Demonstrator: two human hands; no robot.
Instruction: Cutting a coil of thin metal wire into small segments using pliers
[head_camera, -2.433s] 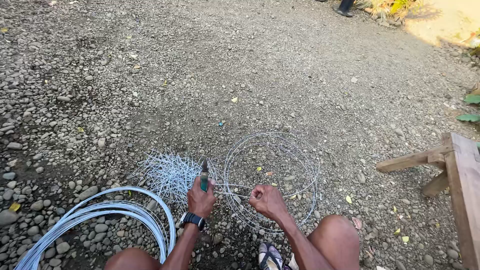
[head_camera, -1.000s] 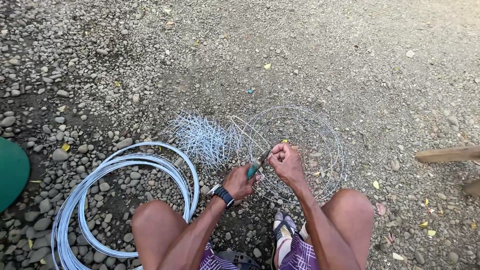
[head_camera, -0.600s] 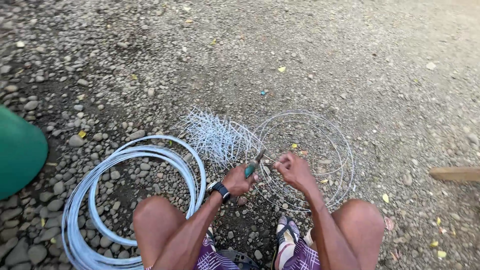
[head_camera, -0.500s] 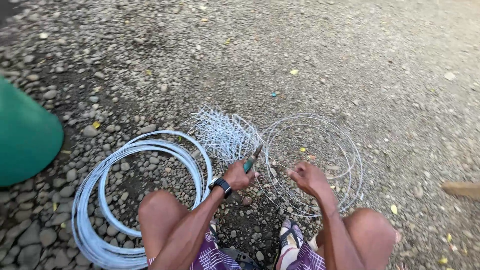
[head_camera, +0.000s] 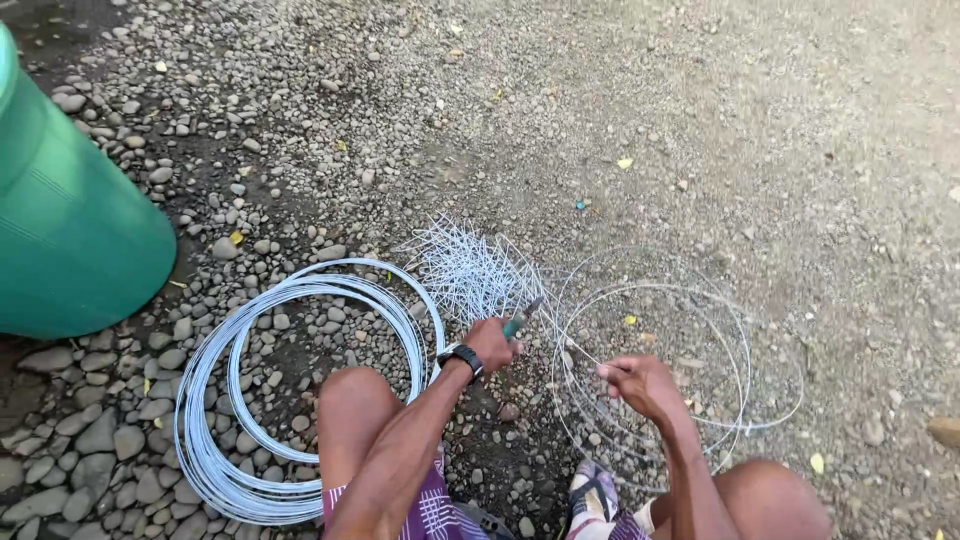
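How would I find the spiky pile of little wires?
Start at the big green barrel on the left, then cross the thick coil of pale wire beside it. The heap of short cut wires lies just past the left hand. Its neighbours are round loops; this one bristles with straight pieces.

Bright, even daylight falls over the gravel ground (head_camera: 700, 120); shadows are soft and short. The far right looks slightly washed out. Focus is sharp, with mild wide-angle bending at the edges.

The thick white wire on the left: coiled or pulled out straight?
Coiled. The thick wire lies in several stacked round loops flat on the gravel, beside the left knee; no length runs off straight.
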